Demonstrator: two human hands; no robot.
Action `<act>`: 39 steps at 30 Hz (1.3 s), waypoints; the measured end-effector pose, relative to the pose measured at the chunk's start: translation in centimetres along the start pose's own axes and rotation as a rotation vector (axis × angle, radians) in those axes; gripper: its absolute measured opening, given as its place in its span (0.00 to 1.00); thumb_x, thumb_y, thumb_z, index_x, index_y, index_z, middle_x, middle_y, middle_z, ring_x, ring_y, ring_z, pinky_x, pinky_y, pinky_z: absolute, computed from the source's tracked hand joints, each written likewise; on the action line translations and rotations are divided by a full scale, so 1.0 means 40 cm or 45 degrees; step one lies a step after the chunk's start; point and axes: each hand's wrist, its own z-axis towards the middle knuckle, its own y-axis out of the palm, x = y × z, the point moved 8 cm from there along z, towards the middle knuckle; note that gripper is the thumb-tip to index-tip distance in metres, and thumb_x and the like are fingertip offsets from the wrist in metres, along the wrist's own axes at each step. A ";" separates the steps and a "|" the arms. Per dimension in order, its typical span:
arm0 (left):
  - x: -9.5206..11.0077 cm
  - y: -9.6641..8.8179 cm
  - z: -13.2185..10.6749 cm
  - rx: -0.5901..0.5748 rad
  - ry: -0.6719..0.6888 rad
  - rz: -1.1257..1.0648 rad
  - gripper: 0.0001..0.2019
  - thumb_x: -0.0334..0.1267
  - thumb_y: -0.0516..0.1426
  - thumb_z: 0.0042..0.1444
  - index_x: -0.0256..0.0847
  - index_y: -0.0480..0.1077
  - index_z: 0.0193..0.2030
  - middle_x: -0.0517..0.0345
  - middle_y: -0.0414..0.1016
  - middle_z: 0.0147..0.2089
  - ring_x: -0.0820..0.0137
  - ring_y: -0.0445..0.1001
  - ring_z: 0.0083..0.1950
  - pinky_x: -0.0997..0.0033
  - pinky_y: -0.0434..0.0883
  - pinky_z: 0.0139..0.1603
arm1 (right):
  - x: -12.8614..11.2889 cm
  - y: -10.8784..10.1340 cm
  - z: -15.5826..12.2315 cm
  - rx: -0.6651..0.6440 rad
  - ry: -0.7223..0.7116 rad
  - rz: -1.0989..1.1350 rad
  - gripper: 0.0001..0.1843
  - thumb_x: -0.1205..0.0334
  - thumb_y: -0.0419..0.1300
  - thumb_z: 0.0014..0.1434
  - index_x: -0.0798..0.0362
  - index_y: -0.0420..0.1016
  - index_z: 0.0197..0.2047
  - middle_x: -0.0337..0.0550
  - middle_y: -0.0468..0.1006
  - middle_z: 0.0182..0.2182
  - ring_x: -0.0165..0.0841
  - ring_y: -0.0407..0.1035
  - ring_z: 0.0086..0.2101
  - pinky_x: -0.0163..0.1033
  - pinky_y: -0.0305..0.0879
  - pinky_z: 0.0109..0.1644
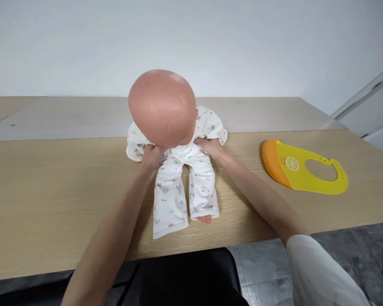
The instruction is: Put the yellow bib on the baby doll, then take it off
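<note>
You hold the doll [175, 163] between your left hand [151, 156] and right hand [211, 146], fingers closed around its sides just under the arms, a grip that seems to prop it sitting on the table [51, 191]. Its legs run from between your fingers straight toward you, and the head tips forward above your fingertips. The yellow bib [303, 172] lies well apart, beyond your right fingers.

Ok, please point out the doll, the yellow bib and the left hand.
doll [162, 106]: head view, on its bald head.
yellow bib [298, 178]: head view, on the flat yellow part.
left hand [151, 156]: head view, on the back of the hand.
</note>
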 end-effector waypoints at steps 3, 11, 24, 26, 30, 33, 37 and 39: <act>-0.017 -0.001 0.000 0.051 -0.081 -0.082 0.14 0.42 0.65 0.38 0.39 0.72 0.31 0.51 0.75 0.37 0.57 0.73 0.41 0.59 0.74 0.43 | 0.020 0.005 0.002 0.017 0.080 0.015 0.21 0.59 0.65 0.48 0.55 0.76 0.46 0.44 0.78 0.44 0.33 0.72 0.48 0.41 0.72 0.57; -0.026 0.001 -0.007 0.074 -0.230 -0.118 0.17 0.42 0.67 0.35 0.40 0.72 0.33 0.49 0.76 0.38 0.52 0.75 0.43 0.59 0.76 0.38 | 0.035 0.012 0.001 0.003 0.173 0.041 0.22 0.57 0.64 0.45 0.55 0.76 0.44 0.44 0.78 0.42 0.30 0.72 0.37 0.32 0.71 0.36; -0.037 0.001 -0.007 0.084 -0.123 -0.084 0.22 0.44 0.68 0.39 0.40 0.75 0.43 0.48 0.79 0.50 0.51 0.75 0.53 0.57 0.74 0.54 | 0.080 0.004 0.023 0.035 0.234 -0.021 0.18 0.52 0.64 0.44 0.57 0.74 0.34 0.43 0.77 0.33 0.28 0.69 0.30 0.29 0.61 0.28; -0.027 0.010 -0.011 0.021 -0.100 -0.127 0.21 0.43 0.67 0.40 0.39 0.76 0.43 0.48 0.80 0.49 0.52 0.76 0.53 0.59 0.74 0.53 | 0.077 0.004 0.020 0.031 0.218 -0.033 0.18 0.52 0.63 0.44 0.57 0.73 0.34 0.42 0.76 0.32 0.27 0.68 0.29 0.29 0.60 0.27; -0.017 0.018 -0.014 -0.044 -0.058 -0.156 0.21 0.41 0.67 0.41 0.37 0.77 0.44 0.49 0.80 0.49 0.53 0.76 0.53 0.60 0.73 0.56 | 0.076 0.001 0.019 0.033 0.190 -0.048 0.19 0.52 0.63 0.44 0.56 0.72 0.37 0.42 0.75 0.32 0.28 0.68 0.29 0.30 0.60 0.27; -0.023 0.022 -0.007 -0.054 -0.019 -0.172 0.22 0.42 0.67 0.41 0.37 0.77 0.44 0.50 0.80 0.49 0.54 0.77 0.52 0.61 0.74 0.55 | 0.078 0.000 0.019 0.031 0.181 -0.026 0.20 0.54 0.63 0.45 0.55 0.70 0.40 0.41 0.75 0.32 0.29 0.69 0.30 0.31 0.65 0.31; -0.033 0.032 0.006 -0.082 0.049 -0.230 0.20 0.42 0.67 0.41 0.38 0.78 0.43 0.50 0.81 0.47 0.55 0.78 0.51 0.61 0.75 0.54 | 0.071 0.005 0.018 0.006 0.133 0.025 0.18 0.58 0.61 0.47 0.54 0.69 0.42 0.40 0.74 0.32 0.29 0.70 0.33 0.32 0.69 0.37; -0.036 0.034 0.010 -0.084 0.059 -0.238 0.20 0.42 0.68 0.41 0.38 0.78 0.43 0.49 0.81 0.48 0.55 0.78 0.51 0.60 0.74 0.55 | 0.069 0.007 0.018 -0.003 0.119 0.032 0.17 0.58 0.60 0.47 0.54 0.68 0.41 0.41 0.75 0.34 0.30 0.70 0.34 0.32 0.69 0.37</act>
